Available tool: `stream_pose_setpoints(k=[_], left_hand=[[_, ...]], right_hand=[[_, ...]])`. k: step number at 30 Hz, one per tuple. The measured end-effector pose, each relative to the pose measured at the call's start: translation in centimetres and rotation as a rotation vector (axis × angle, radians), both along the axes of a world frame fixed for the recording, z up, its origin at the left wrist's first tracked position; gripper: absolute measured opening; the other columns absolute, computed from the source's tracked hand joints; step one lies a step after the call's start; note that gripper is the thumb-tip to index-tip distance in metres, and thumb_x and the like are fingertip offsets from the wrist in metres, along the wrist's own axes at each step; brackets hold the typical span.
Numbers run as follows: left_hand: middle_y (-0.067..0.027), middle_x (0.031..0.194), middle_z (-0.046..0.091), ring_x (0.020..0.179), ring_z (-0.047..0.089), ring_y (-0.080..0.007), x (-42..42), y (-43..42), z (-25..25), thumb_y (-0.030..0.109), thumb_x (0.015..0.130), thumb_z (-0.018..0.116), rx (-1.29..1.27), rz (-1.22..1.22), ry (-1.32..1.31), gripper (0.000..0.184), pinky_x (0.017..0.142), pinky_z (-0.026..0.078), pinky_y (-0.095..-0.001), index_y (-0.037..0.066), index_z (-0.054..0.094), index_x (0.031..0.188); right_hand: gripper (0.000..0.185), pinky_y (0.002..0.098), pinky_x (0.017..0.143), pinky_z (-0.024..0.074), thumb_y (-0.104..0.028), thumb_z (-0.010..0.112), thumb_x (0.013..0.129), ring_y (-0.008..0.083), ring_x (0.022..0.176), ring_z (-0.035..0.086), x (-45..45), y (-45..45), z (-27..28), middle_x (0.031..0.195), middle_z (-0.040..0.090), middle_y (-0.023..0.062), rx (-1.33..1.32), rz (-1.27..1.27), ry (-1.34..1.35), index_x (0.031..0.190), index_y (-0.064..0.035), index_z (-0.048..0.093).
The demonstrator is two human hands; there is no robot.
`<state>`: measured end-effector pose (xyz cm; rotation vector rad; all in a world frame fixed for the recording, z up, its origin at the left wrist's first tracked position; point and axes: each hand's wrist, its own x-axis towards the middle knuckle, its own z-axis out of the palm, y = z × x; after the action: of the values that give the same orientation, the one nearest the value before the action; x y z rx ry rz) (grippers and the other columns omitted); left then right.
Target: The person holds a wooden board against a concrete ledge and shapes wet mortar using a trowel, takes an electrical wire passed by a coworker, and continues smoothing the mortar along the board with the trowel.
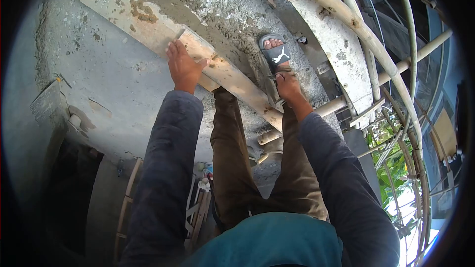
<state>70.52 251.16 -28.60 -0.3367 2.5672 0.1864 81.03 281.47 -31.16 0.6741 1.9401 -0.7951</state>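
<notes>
My left hand [185,66] lies with its fingers spread on a short wooden plank [232,80], near that plank's upper end. Behind the short plank, a longer mud-stained board [114,7] runs toward the upper left. My right hand [288,88] is closed beside the plank's lower part, close to the sandalled foot [275,52]. Its fingers are wrapped round something thin that I cannot make out. Wet mortar [208,10] lies along the far side of the boards.
Bamboo poles [366,27] cross on the right, next to a pale curved board [336,44]. A dark opening [74,188] is at the lower left, with a bamboo ladder [127,200] beside it. Green leaves [391,168] show at the lower right.
</notes>
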Motion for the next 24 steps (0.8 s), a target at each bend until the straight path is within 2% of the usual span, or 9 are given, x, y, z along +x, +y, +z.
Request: stream_pose_setpoints(k=[2,6,10,12,14,17,21,23,24], left_hand=[[-0.0304,0.143,0.031,0.135,0.03,-0.041,-0.8,0.4,-0.5,0.042,0.066,0.082,-0.057,-0.087,-0.162,0.106,0.109,0.032,-0.0406,-0.007,0.026,0.141],[-0.0328,0.141,0.032,0.132,0.033,-0.0429,-0.1,1.2,-2.7,0.044,0.066,0.082,-0.173,-0.167,-0.117,0.106,0.108,0.034,-0.0396,-0.011,0.027,0.139],[-0.0358,0.138,0.034,0.129,0.037,-0.0448,-0.8,1.3,-2.5,0.043,0.067,0.081,-0.204,-0.164,-0.166,0.106,0.107,0.036,-0.0392,-0.014,0.026,0.137],[-0.0361,0.138,0.034,0.129,0.038,-0.045,-1.0,1.3,-2.6,0.042,0.067,0.082,-0.203,-0.177,-0.176,0.107,0.106,0.036,-0.0391,-0.014,0.026,0.137],[-0.037,0.14,0.029,0.133,0.033,-0.0446,-1.7,1.5,-2.8,0.044,0.062,0.084,-0.218,-0.1,-0.272,0.115,0.099,0.046,-0.0399,-0.014,0.021,0.139],[-0.0379,0.139,0.029,0.132,0.035,-0.0453,-1.8,1.4,-3.3,0.045,0.061,0.085,-0.237,-0.1,-0.3,0.116,0.097,0.047,-0.0397,-0.014,0.021,0.139],[-0.039,0.138,0.029,0.131,0.034,-0.0477,-1.4,1.0,-3.3,0.045,0.061,0.085,-0.2,-0.113,-0.278,0.116,0.097,0.048,-0.0396,-0.015,0.021,0.138],[-0.0402,0.135,0.034,0.128,0.038,-0.0489,-1.5,1.1,-2.9,0.042,0.068,0.081,-0.189,-0.172,-0.266,0.107,0.106,0.037,-0.0396,-0.017,0.024,0.136],[-0.0402,0.135,0.034,0.128,0.038,-0.0489,-1.5,1.1,-2.8,0.042,0.068,0.081,-0.195,-0.171,-0.275,0.107,0.106,0.037,-0.0396,-0.017,0.024,0.136]], right_hand=[[0.035,0.0436,0.093,0.0448,-0.033,0.043,0.092,0.0373,0.107,0.059,1.3,0.5,0.2,0.111,0.064,0.0183,0.01,0.043,-0.058,0.11,-0.0112,0.064],[0.038,0.0432,0.093,0.0445,-0.037,0.049,0.09,0.0366,0.107,0.059,2.5,-0.9,-2.3,0.111,0.063,0.0195,-0.01,0.065,-0.201,0.112,-0.0114,0.064],[0.035,0.0433,0.092,0.0448,-0.034,0.048,0.091,0.0374,0.105,0.059,-0.5,-5.2,-6.3,0.111,0.063,0.0201,-0.111,0.038,-0.016,0.112,-0.0108,0.064],[0.036,0.0437,0.093,0.0445,-0.034,0.046,0.091,0.0384,0.106,0.058,-2.8,-7.2,-5.1,0.11,0.063,0.0205,-0.152,0.023,0.001,0.111,-0.0105,0.064],[0.036,0.0442,0.093,0.0441,-0.034,0.044,0.091,0.0395,0.107,0.058,-4.0,-7.4,-3.6,0.11,0.063,0.0208,-0.185,0.008,0.033,0.11,-0.0101,0.063],[0.036,0.0444,0.093,0.0441,-0.034,0.045,0.092,0.0396,0.106,0.058,-2.3,-5.1,0.2,0.109,0.063,0.022,-0.187,-0.001,-0.025,0.111,-0.0097,0.062],[0.034,0.0429,0.091,0.0452,-0.034,0.049,0.091,0.0385,0.104,0.059,2.1,-3.3,-2.9,0.108,0.064,0.0201,-0.02,0.048,-0.138,0.112,-0.0117,0.063],[0.034,0.0429,0.091,0.0452,-0.034,0.049,0.091,0.0385,0.104,0.059,0.9,-4.0,-4.7,0.108,0.064,0.0201,0.002,0.054,-0.159,0.112,-0.0113,0.063],[0.034,0.044,0.092,0.0449,-0.033,0.047,0.092,0.0393,0.105,0.059,-0.6,-5.1,-5.5,0.108,0.064,0.0217,-0.046,0.05,-0.117,0.111,-0.0106,0.063]])
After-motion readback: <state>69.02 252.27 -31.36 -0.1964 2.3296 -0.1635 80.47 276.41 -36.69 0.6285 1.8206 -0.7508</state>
